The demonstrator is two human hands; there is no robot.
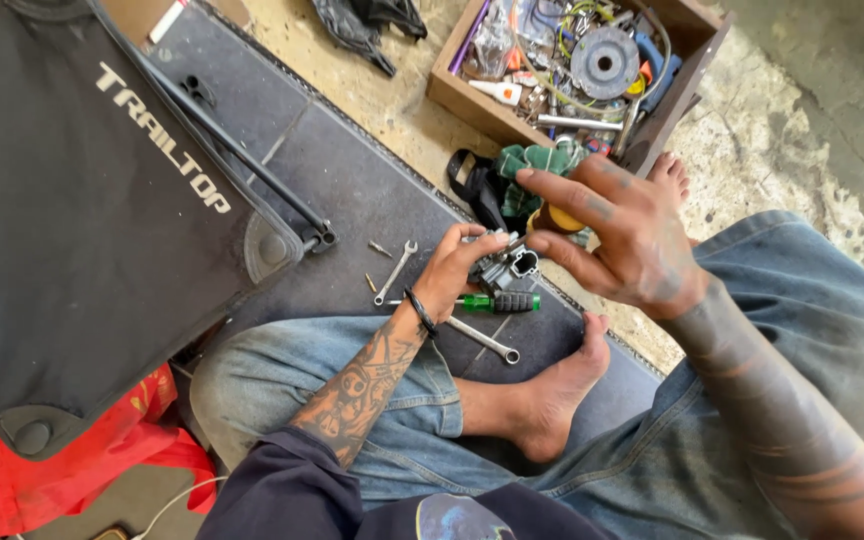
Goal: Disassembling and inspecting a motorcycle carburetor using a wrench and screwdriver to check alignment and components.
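My left hand point(449, 272) grips a small grey metal engine part point(505, 265), like a carburettor, held above my crossed legs. My right hand point(617, 232) comes at it from the right; thumb and fingers pinch a yellow-handled tool point(559, 217) against the part. Just under the part a green-and-black screwdriver point(497, 302) lies on the dark mat point(352, 180). One wrench point(393, 272) rests left of my left hand and a longer wrench point(484, 341) lies near my bare foot point(552, 395).
A wooden box point(472, 100) full of tools, wires and a grinding disc stands at the top. A green checked cloth point(532, 165) and black strap lie beside it. A large black cover point(72, 230) with a strut fills the left; red fabric point(12, 480) lies below it.
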